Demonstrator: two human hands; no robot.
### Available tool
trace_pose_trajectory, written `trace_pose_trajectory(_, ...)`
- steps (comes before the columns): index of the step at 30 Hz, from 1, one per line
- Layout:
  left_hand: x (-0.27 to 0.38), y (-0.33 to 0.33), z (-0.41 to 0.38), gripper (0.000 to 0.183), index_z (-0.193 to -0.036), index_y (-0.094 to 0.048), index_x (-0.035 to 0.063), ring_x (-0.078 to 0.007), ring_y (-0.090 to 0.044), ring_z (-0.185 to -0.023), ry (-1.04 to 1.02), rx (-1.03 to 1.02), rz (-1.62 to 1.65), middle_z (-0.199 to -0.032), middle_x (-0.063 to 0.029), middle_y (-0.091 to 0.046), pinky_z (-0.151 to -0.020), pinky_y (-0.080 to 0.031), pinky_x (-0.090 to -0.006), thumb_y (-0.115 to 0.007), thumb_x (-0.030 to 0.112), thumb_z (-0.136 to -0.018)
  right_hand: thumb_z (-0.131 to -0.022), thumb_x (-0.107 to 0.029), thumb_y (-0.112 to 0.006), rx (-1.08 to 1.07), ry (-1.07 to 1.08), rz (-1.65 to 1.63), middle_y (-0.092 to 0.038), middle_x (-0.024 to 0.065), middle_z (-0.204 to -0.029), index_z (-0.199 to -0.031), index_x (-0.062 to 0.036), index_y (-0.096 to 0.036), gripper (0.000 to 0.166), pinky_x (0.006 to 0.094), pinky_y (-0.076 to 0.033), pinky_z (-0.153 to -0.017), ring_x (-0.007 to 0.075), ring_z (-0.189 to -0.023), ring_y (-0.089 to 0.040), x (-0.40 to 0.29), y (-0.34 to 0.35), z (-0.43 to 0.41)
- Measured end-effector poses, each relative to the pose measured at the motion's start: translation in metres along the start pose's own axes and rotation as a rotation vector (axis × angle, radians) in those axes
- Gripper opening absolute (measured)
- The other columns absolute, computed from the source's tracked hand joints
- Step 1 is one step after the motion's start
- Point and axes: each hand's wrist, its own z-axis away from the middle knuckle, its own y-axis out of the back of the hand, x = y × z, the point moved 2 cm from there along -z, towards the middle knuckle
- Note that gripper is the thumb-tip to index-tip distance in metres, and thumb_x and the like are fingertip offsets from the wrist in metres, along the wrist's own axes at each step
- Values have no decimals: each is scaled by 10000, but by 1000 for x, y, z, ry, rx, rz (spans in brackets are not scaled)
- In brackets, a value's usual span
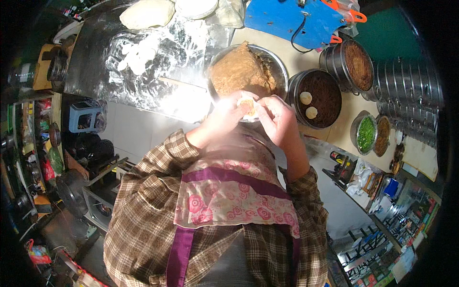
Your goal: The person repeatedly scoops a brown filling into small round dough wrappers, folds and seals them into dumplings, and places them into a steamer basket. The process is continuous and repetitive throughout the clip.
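My left hand cups a dough wrapper with brown filling in it, just in front of the metal bowl. My right hand pinches the wrapper's right edge with its fingertips. Behind both hands, a mound of brown filling fills much of the bowl. To the right, two small round filled dough pieces lie in a dark-lined round steamer. A thin rolling pin and several pale dough wrappers rest on the floured board at the left; glare hides part of it.
A large dough piece lies at the board's back edge. A blue board stands behind the bowl. Another steamer stands farther right, near a bowl of chopped greens and a bowl of brown food. Stacked metal steamers line the right.
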Motion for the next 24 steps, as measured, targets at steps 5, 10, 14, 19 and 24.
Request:
trace_pose_trajectory(5, 18, -2, 0, 349, -1388, -556, -8, -135, -612, -1134, 68, -170, -104, -1257, -71, -664, -1002, -498, -294, -513, 80, -1054, -959, -77, -673, 53, -86, -141, -713, 196, -965, -1049, 31, -684, 141, 352, -562, -734, 267, -850, -727, -4, -4, 8)
trace_pose_trajectory(10, 35, -3, -3, 478, -1490, -473, -11, -175, -608, -1188, 5, -164, -19, -1316, -113, -636, -1030, -492, -318, -451, 110, -1029, -955, -59, -659, 67, -117, -215, -733, 185, -1017, -1072, 38, -690, 156, 346, -563, -779, 252, -906, -730, -6, -6, 6)
trace_pose_trajectory(14, 34, 5, -3, 429, -1461, -494, -3, -182, -642, -1150, 192, -172, 247, -1275, -116, -658, -976, -529, -308, -496, 134, -1054, -952, -41, -655, 68, -137, -177, -737, 169, -990, -1072, 42, -694, 151, 333, -561, -792, 235, -902, -733, -10, 5, 9)
trace_pose_trajectory(19, 24, 3, 5, 333, -1320, -591, 31, -108, -643, -953, 256, -214, 221, -1137, -48, -678, -774, -546, -265, -524, 275, -1103, -954, -49, -661, 35, -173, -145, -731, 175, -967, -1057, 43, -692, 141, 346, -557, -787, 245, -867, -729, -27, 11, 11)
trace_pose_trajectory(24, 43, -9, 5, 293, -1276, -617, 35, -80, -589, -828, 162, -201, 71, -1008, -4, -653, -703, -510, -240, -494, 236, -1102, -958, -60, -663, 56, -14, -11, -710, 184, -962, -1036, 41, -688, 130, 362, -551, -765, 273, -858, -719, -23, 11, 12)
